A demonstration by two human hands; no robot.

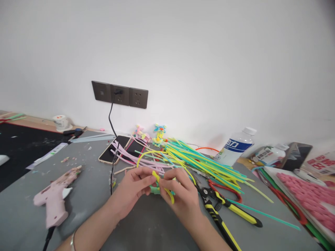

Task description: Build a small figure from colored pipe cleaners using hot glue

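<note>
My left hand (138, 182) and my right hand (179, 186) meet over the near middle of the grey table. Between their fingertips they pinch a yellow pipe cleaner (156, 175), whose bent end hangs below the right fingers. A long yellow strand arcs up behind the left hand. Just beneath the fingers sits a light green piece (155, 190), mostly hidden by the hands; whether a hand touches it I cannot tell. Behind lie lilac pipe cleaners (125, 155) and a bundle of green and yellow ones (204, 164).
A pink glue gun (56, 195) lies left, its tip pointing away. Black-and-yellow pliers (222, 205) and red-handled scissors (227, 191) lie right. A water bottle (235, 146) leans near the wall, right of small figures (159, 135). A black cable (113, 153) hangs from the socket (119, 94).
</note>
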